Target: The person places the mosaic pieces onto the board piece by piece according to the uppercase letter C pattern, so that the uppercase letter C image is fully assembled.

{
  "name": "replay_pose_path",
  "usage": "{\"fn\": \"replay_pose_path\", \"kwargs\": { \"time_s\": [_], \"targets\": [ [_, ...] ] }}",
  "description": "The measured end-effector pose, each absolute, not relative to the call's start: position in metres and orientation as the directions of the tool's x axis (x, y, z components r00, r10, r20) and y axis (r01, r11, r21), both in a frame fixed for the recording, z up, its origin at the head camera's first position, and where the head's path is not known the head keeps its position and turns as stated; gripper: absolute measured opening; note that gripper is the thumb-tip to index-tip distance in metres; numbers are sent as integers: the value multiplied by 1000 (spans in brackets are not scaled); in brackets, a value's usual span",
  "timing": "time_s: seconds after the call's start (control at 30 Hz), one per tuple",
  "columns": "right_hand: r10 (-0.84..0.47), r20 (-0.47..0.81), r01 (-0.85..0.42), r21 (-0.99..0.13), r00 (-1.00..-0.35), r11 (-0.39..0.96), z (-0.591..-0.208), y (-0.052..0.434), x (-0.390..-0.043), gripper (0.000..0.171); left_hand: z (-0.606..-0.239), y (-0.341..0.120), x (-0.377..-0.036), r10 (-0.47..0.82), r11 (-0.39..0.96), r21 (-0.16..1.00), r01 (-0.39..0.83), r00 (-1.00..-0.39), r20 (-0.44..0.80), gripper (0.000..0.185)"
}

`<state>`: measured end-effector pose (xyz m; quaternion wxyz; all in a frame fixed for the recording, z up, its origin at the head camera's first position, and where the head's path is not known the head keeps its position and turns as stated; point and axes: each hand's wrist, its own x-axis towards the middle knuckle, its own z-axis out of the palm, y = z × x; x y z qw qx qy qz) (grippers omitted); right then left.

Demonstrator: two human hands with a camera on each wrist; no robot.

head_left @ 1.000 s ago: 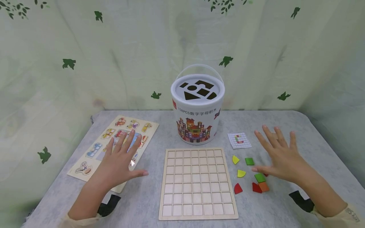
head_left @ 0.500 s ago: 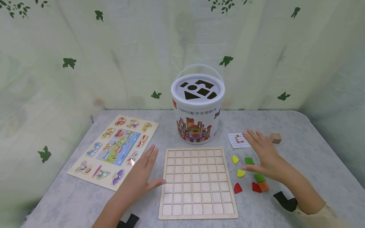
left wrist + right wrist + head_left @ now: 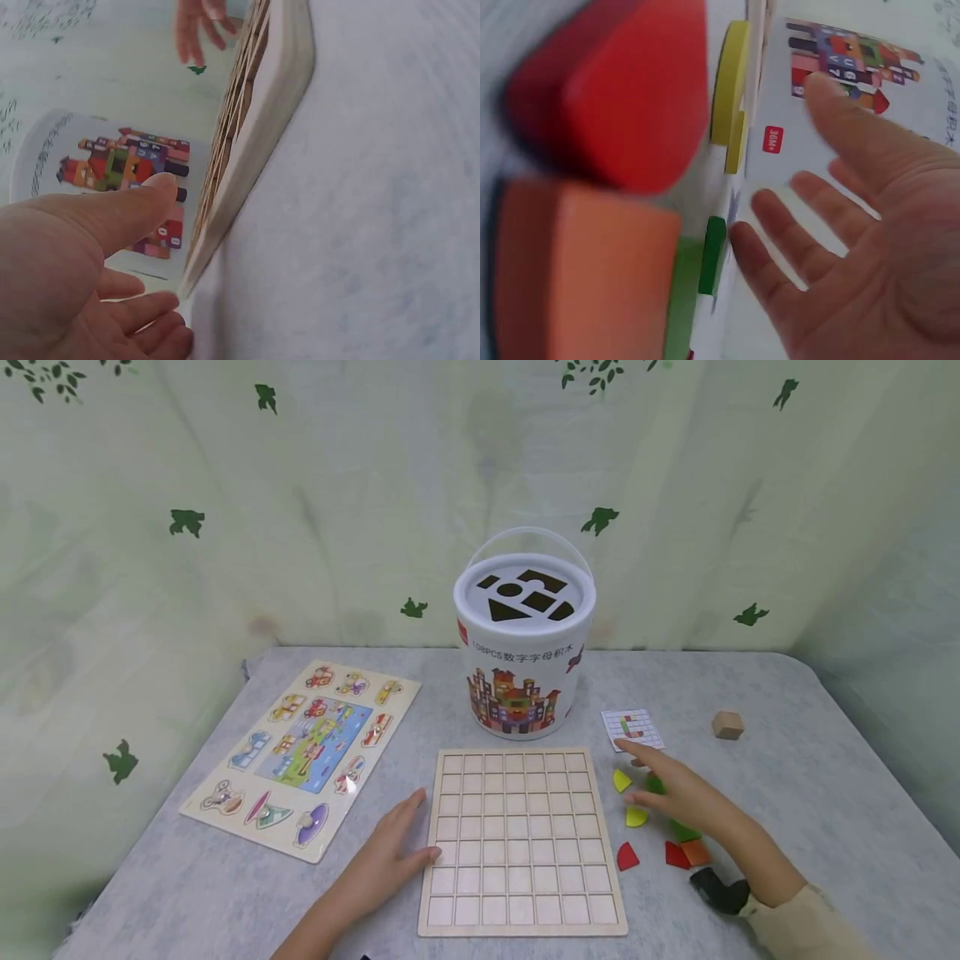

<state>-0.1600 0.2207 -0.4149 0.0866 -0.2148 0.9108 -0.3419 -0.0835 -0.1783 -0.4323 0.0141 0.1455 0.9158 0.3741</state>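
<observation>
A bare wooden grid board (image 3: 521, 839) lies at the front middle of the grey table. My left hand (image 3: 393, 853) lies flat on the table at its left edge, fingers straight, thumb (image 3: 127, 210) against the board's rim (image 3: 262, 127). My right hand (image 3: 671, 795) hovers open over the loose coloured pieces right of the board, fingers straight (image 3: 780, 247), pointing toward the small pattern card (image 3: 632, 728). Around it lie two yellow pieces (image 3: 619, 780), a red quarter (image 3: 626, 857), a red piece (image 3: 622, 90), an orange block (image 3: 577, 277) and a green block (image 3: 684, 832). Neither hand holds anything.
A white lidded bucket (image 3: 522, 643) with shape holes stands behind the board. A picture peg puzzle (image 3: 303, 756) lies at the left. A plain wooden cube (image 3: 727, 724) sits at the right. Leaf-patterned curtains close in the table on three sides.
Both hands came inward and down. The left went from above the peg puzzle to the grid board's left edge. The right moved left over the coloured pieces, uncovering the wooden cube.
</observation>
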Motion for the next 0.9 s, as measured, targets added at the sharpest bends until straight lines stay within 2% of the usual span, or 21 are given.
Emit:
{"fn": "replay_pose_path", "kwargs": {
  "time_s": [0.13, 0.37, 0.7, 0.9],
  "targets": [
    [-446, -35, -298, -696, -895, 653, -425, 222, -164, 62, -437, -182, -84, 274, 641, 734, 224, -960, 54, 74],
    [-459, 5, -341, -678, -888, 651, -436, 221, -170, 43, -439, -180, -84, 280, 625, 748, 222, -959, 50, 69],
    [-417, 29, -362, -556, -908, 749, -433, 220, -171, 25, -439, -182, -84, 335, 634, 728, 260, -941, 44, 63],
    [-403, 33, -350, -564, -915, 748, -426, 215, -170, 26, -440, -183, -84, 345, 635, 727, 261, -938, 35, 63]
  ]
}}
